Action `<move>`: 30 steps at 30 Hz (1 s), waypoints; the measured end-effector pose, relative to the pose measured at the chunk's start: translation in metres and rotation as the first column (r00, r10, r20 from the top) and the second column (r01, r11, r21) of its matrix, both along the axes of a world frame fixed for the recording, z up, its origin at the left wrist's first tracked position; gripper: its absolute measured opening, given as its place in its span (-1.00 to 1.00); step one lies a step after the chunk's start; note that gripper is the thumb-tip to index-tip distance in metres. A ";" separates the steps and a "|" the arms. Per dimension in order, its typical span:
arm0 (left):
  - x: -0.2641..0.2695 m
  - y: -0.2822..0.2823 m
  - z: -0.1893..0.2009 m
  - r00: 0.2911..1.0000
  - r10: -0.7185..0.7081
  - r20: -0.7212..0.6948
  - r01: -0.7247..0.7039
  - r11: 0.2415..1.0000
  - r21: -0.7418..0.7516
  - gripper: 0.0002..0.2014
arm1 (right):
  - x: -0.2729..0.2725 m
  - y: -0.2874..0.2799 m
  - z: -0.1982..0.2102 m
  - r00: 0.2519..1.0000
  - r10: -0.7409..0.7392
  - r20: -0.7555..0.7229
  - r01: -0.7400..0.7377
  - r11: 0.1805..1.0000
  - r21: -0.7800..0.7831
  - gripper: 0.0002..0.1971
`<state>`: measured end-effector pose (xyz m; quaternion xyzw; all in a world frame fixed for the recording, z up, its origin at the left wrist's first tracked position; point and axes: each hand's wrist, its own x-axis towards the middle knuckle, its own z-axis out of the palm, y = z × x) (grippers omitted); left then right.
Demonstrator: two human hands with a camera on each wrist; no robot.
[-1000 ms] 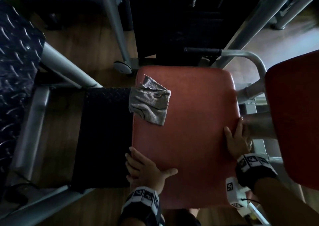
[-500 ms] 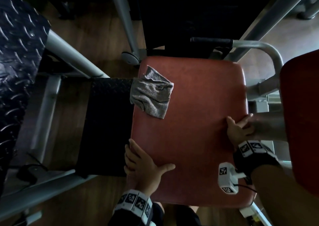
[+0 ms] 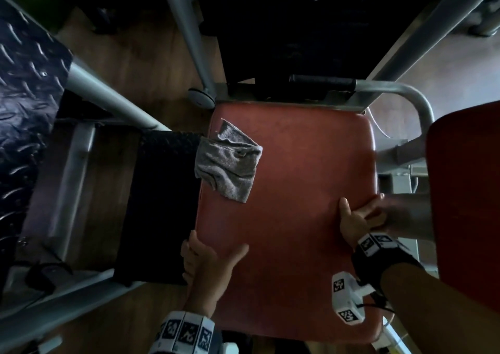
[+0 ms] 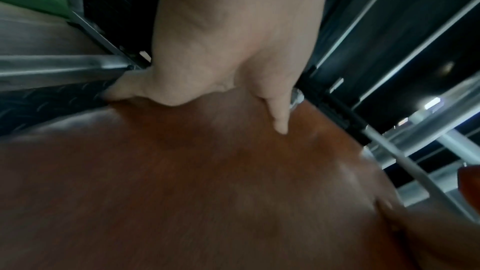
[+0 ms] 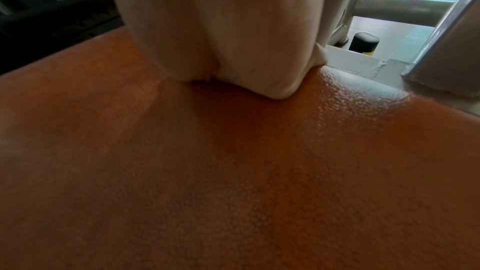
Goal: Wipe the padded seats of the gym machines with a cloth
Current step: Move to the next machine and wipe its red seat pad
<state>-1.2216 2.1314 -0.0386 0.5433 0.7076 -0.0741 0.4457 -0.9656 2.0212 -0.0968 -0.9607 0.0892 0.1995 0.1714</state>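
1 crumpled grey cloth (image 3: 228, 165) overhangs the red seat's (image 3: 292, 191) left edge.

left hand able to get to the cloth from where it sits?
Probably yes. The left hand grips the red seat's left edge, and the grey cloth lies further up that edge with only bare pad between.

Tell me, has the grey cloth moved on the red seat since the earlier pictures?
No. The cloth lies in the same spot, hanging over the left edge of the red seat near its far corner; only the camera has shifted.
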 end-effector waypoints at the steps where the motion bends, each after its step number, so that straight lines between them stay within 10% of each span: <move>1: 0.004 0.007 0.003 1.000 -0.010 0.025 0.007 0.995 0.099 0.13 | 0.001 -0.003 -0.006 1.000 0.003 -0.003 -0.003 1.000 0.002 -0.06; 6: 0.049 0.057 0.004 0.909 -0.413 0.057 0.288 0.722 0.629 -0.33 | 0.018 -0.017 -0.033 0.950 0.107 -0.292 -0.092 0.994 0.066 0.26; 9: 0.082 0.088 -0.014 0.767 -0.605 -0.211 0.585 0.527 0.616 -0.37 | 0.022 -0.018 -0.035 0.941 0.118 -0.318 -0.093 0.991 0.093 0.28; 13: 0.106 0.115 -0.035 0.656 -0.647 -0.390 0.741 0.450 0.499 -0.33 | 0.006 -0.012 -0.029 0.999 0.023 -0.028 -0.022 1.000 0.021 0.16; 20: 0.144 0.183 -0.046 0.723 -0.641 -0.259 0.678 0.583 0.448 -0.25 | 0.011 -0.010 -0.026 0.997 -0.064 -0.049 0.066 0.997 0.037 0.00; 26: 0.142 0.231 -0.053 0.823 -0.460 0.333 0.299 0.850 0.434 -0.35 | 0.017 -0.028 -0.065 0.978 0.039 -0.205 -0.021 0.996 0.088 0.21; 30: 0.120 0.203 -0.050 0.938 -0.308 0.158 0.225 0.890 0.398 -0.43 | 0.022 -0.039 -0.083 0.959 0.080 -0.271 -0.069 0.996 0.049 0.20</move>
